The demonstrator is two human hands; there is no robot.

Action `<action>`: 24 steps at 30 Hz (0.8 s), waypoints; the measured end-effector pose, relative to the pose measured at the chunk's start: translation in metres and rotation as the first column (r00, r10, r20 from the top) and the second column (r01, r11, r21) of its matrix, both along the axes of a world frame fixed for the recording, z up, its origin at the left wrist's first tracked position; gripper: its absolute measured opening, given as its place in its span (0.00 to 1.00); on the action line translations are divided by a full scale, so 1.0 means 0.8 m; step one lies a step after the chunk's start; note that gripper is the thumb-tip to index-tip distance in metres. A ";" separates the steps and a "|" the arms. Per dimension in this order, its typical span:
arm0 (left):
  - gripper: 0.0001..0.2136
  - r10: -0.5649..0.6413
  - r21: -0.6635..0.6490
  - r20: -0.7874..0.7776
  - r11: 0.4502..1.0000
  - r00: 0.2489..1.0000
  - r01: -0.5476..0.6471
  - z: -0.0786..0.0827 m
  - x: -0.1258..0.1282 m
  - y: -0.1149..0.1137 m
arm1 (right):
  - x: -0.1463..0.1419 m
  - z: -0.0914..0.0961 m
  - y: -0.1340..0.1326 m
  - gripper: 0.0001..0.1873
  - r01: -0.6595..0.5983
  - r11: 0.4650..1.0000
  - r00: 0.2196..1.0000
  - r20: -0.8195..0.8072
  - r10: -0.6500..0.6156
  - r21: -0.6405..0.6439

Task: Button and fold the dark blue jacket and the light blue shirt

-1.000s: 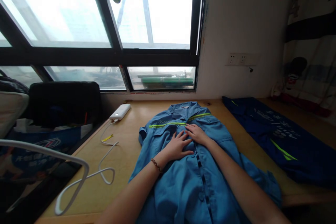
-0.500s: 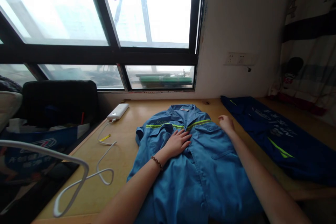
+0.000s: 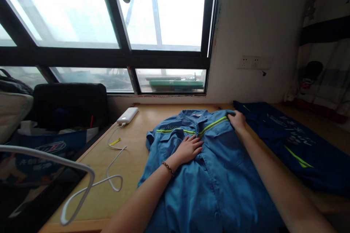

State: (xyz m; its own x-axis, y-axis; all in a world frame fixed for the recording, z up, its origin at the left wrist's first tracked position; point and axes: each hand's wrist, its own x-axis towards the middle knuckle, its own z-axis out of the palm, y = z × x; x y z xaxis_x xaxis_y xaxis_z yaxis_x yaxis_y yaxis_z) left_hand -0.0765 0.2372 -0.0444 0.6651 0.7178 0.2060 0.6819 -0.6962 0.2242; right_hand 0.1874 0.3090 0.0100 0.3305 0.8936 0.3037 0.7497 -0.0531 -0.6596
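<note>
A blue work shirt [image 3: 188, 193] with a yellow-green stripe across the chest lies front up on the wooden table, its collar toward the window. My left hand [image 3: 188, 149] rests flat on the middle of its chest, fingers spread, a beaded bracelet at the wrist. At the shirt's right shoulder, my right hand [image 3: 237, 121] pinches the edge of the cloth, and the fabric there is drawn out toward it. The lower end of the shirt runs out of view below.
On the right lies a dark blue garment [image 3: 290, 142] with white print. A white power bank [image 3: 127, 115] with a white cable [image 3: 115, 162] sits on the table [image 3: 90, 193] at left. Beyond the left edge are a black chair [image 3: 69, 102] and a blue bag [image 3: 51, 153].
My right hand has closed on the shirt's right shoulder, and the cloth there is pulled outward and up. My left hand stays flat on the chest. The view has shifted slightly.
</note>
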 end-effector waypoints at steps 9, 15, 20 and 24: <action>0.22 0.109 0.084 0.062 0.990 0.992 -0.114 0.002 0.001 0.000 | 0.050 0.023 0.020 0.42 0.279 0.954 0.939 0.241 -0.247 -0.108; 0.24 0.221 0.074 0.020 0.972 0.975 -0.222 -0.013 0.000 0.008 | -0.090 -0.056 -0.026 0.22 -0.367 0.925 0.872 0.312 0.378 -0.096; 0.30 0.215 0.013 -0.074 0.977 0.974 -0.214 -0.017 -0.002 0.006 | -0.134 -0.097 -0.033 0.33 -0.268 0.939 0.875 0.353 0.330 -0.213; 0.30 0.209 -0.008 -0.104 0.977 0.972 -0.211 -0.011 -0.003 -0.006 | -0.121 -0.092 -0.023 0.42 -0.148 0.939 0.891 0.371 0.263 -0.311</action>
State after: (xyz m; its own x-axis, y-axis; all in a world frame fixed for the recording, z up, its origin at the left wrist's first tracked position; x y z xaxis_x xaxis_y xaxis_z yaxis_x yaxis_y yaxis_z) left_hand -0.0785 0.2328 -0.0529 0.5157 0.8468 0.1301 0.8325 -0.5312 0.1573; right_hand 0.0907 0.2909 -0.0633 0.0320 0.9933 0.1108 0.9591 0.0007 -0.2830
